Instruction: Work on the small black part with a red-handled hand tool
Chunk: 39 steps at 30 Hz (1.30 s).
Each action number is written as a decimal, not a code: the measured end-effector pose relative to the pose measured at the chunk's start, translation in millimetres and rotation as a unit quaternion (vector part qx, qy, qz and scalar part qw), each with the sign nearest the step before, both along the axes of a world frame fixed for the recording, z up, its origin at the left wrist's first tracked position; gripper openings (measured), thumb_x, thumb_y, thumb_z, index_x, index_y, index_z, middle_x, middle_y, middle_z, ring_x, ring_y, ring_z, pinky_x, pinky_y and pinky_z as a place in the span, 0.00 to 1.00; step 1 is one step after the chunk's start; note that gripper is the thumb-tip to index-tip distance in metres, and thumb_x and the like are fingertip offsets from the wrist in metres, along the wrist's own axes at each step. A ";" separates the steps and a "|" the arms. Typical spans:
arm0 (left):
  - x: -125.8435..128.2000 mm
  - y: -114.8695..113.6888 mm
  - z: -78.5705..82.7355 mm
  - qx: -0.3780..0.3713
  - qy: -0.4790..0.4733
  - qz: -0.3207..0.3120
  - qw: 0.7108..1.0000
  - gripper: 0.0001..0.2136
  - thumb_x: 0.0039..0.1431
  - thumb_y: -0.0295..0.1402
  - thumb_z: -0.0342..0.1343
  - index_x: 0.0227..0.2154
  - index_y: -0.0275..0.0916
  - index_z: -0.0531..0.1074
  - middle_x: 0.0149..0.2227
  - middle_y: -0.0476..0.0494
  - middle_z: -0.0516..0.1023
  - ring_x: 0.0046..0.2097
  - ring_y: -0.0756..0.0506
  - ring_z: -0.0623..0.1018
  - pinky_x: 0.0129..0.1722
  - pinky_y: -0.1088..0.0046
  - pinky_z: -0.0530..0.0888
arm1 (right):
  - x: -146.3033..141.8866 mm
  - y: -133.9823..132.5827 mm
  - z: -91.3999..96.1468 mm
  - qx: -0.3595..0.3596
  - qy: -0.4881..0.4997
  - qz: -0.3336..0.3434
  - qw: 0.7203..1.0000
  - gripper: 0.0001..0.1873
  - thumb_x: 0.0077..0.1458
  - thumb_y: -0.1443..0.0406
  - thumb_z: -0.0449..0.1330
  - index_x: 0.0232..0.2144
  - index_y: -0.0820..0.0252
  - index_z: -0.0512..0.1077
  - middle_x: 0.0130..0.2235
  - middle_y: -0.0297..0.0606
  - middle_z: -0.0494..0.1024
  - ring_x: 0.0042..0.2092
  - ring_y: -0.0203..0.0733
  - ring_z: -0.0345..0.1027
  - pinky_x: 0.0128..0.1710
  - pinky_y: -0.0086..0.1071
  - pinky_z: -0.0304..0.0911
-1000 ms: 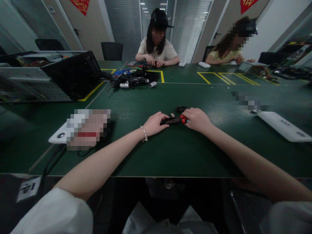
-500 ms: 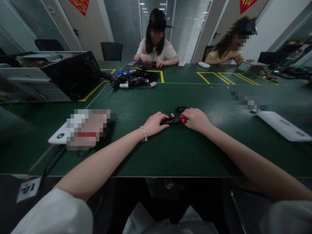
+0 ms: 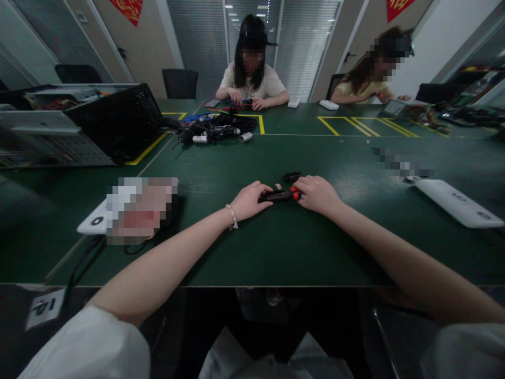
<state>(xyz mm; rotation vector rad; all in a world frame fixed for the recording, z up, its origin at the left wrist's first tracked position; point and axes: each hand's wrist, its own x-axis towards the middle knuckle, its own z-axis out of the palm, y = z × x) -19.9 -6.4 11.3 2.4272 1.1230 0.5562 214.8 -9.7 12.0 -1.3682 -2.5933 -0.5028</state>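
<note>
My right hand [image 3: 319,193] is wrapped round the red handles of a pair of pliers [image 3: 283,196]. The dark jaws point left, towards my left hand [image 3: 251,201]. Its thumb and fingers are closed on a small black part [image 3: 265,195], which the plier tips appear to meet; whether they grip it I cannot tell. Just beyond my hands lies another small black piece [image 3: 292,177]. A tiny pale fragment [image 3: 278,186] rests near the jaws.
An opened computer case [image 3: 114,126] stands at the left. Beyond my hands lies a heap of cables and dark parts [image 3: 215,128]. White power banks [image 3: 460,202] flank the green table [image 3: 252,252]. Two people [image 3: 252,87] sit across from me, one handling thin red wires.
The view has shifted very slightly. The pliers' jaws have turned a little, while both hands keep nearly the same place.
</note>
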 end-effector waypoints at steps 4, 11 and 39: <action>0.2 -0.1 -0.3 -0.002 -0.003 0.000 1.000 0.16 0.52 0.35 0.56 0.44 0.37 0.68 0.38 0.44 0.68 0.36 0.47 0.71 0.37 0.69 0.70 | -0.2 -0.6 0.7 -0.001 -0.002 0.000 1.000 0.11 0.46 0.66 0.53 0.34 0.64 0.70 0.35 0.43 0.73 0.36 0.44 0.64 0.35 0.34 0.54; 0.2 0.5 -1.1 0.001 -0.005 0.001 1.000 0.16 0.52 0.34 0.57 0.44 0.37 0.68 0.38 0.44 0.68 0.36 0.47 0.70 0.37 0.69 0.70 | 0.2 -1.1 0.0 0.024 -0.013 0.007 1.000 0.15 0.46 0.67 0.54 0.38 0.64 0.70 0.37 0.45 0.74 0.38 0.46 0.64 0.36 0.35 0.53; -0.6 1.6 -2.9 -0.001 -0.012 -0.004 1.000 0.15 0.52 0.34 0.57 0.43 0.37 0.68 0.38 0.44 0.68 0.36 0.47 0.70 0.37 0.69 0.70 | -0.1 -1.6 1.5 0.019 -0.015 0.007 1.000 0.13 0.46 0.67 0.54 0.36 0.64 0.70 0.37 0.44 0.73 0.38 0.44 0.63 0.35 0.34 0.51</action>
